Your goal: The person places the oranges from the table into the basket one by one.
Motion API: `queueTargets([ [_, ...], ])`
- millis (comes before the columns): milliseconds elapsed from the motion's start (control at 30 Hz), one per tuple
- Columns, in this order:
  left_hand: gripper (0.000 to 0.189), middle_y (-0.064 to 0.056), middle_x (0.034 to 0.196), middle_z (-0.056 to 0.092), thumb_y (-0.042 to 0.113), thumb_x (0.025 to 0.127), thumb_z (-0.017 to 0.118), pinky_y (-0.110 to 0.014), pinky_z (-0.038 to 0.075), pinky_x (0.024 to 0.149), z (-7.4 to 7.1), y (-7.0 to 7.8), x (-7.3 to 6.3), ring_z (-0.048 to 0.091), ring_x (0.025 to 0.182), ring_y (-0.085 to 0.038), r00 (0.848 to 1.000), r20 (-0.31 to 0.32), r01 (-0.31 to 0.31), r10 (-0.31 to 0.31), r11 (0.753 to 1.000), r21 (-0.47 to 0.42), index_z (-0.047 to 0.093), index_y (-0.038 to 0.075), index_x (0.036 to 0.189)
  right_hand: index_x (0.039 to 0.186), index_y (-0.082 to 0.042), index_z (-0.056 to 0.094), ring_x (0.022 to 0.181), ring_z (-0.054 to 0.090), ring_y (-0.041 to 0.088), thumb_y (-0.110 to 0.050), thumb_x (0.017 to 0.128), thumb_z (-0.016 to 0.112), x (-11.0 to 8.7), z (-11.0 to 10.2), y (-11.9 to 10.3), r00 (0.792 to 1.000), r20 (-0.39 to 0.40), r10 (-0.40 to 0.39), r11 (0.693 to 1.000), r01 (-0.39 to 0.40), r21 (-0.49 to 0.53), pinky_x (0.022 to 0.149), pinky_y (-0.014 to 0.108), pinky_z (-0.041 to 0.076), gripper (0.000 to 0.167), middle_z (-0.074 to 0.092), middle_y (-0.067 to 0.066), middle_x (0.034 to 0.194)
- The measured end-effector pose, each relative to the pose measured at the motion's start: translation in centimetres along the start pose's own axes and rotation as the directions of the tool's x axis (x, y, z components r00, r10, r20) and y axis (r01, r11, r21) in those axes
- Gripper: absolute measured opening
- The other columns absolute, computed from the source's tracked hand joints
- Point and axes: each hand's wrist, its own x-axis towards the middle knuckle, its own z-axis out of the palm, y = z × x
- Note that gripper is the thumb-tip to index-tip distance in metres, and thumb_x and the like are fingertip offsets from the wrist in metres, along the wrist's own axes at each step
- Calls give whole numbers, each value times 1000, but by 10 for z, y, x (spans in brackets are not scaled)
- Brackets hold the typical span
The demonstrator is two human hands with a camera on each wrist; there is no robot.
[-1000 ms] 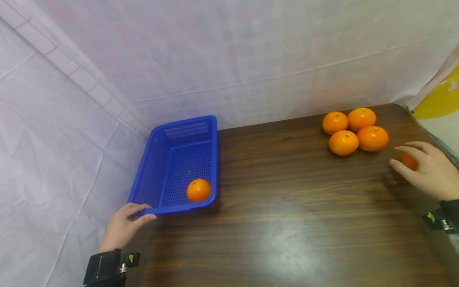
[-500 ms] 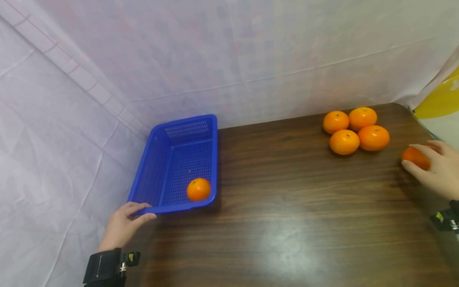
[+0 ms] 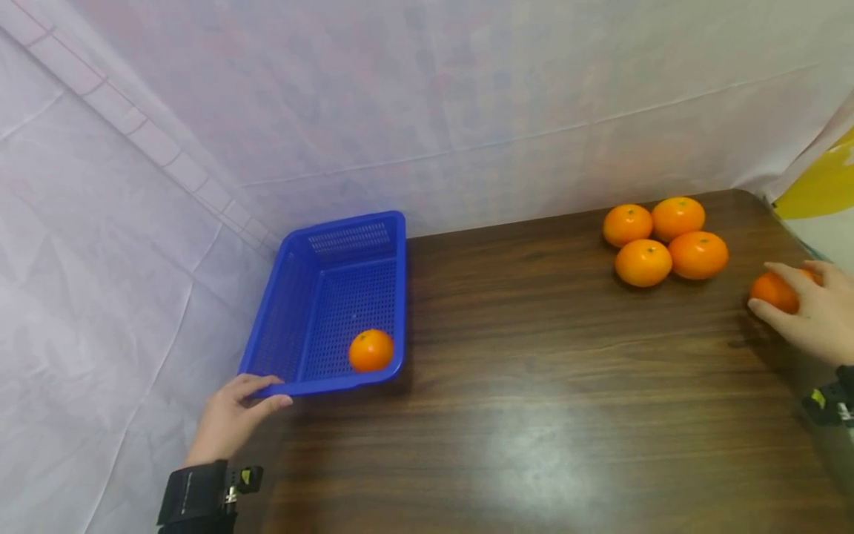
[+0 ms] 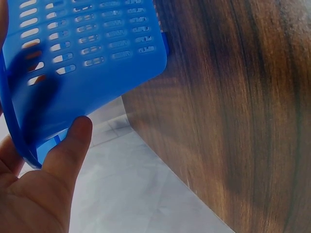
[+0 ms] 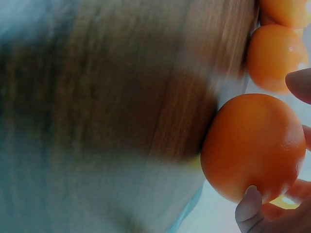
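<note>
At the near left corner of a blue plastic basket (image 3: 353, 297), my left hand (image 3: 227, 419) pinches the rim between thumb and fingers. The left wrist view shows the thumb (image 4: 73, 145) on the outside of the basket wall (image 4: 92, 68). One orange (image 3: 371, 351) lies inside, by the near right corner. Over on the right, my right hand (image 3: 817, 311) curls round another orange (image 3: 775, 291). That orange (image 5: 252, 145) looks large in the right wrist view, a digit (image 5: 249, 208) pressed on its lower side and other fingertips along its right.
A cluster of several oranges (image 3: 643, 262) sits near the table's back edge, left of my right hand. Brown wood-grain tabletop (image 3: 534, 371) spans between basket and cluster. Pale cloth (image 3: 467, 111) hangs behind, and more cloth lines the left. Something yellow (image 3: 817, 182) shows beyond the right edge.
My right hand has shifted slightly right and its fingers have come round the orange, more of which now shows. My left hand stays on the basket rim.
</note>
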Motion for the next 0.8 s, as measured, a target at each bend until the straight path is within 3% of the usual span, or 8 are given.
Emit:
queueTargets([
  [300, 35, -3, 98, 74, 29, 80, 86, -20, 47, 69, 0, 1, 0, 55, 82, 5, 1000, -4, -6, 5, 1000, -5, 78, 10, 108, 144, 6, 33, 125, 21, 67, -39, 102, 51, 3, 0, 1, 1000, 22, 6, 999, -5, -32, 94, 74, 24, 64, 19, 53, 138],
  [800, 35, -4, 98, 73, 29, 79, 87, -17, 45, 69, 1, 0, 1, 53, 83, 7, 1000, -19, -10, 10, 1000, -7, 78, 10, 106, 142, 5, 32, 123, 22, 69, -31, 104, 52, 4, 4, 1, 999, 14, 46, 998, -45, -31, 94, 76, 24, 56, 17, 52, 141],
])
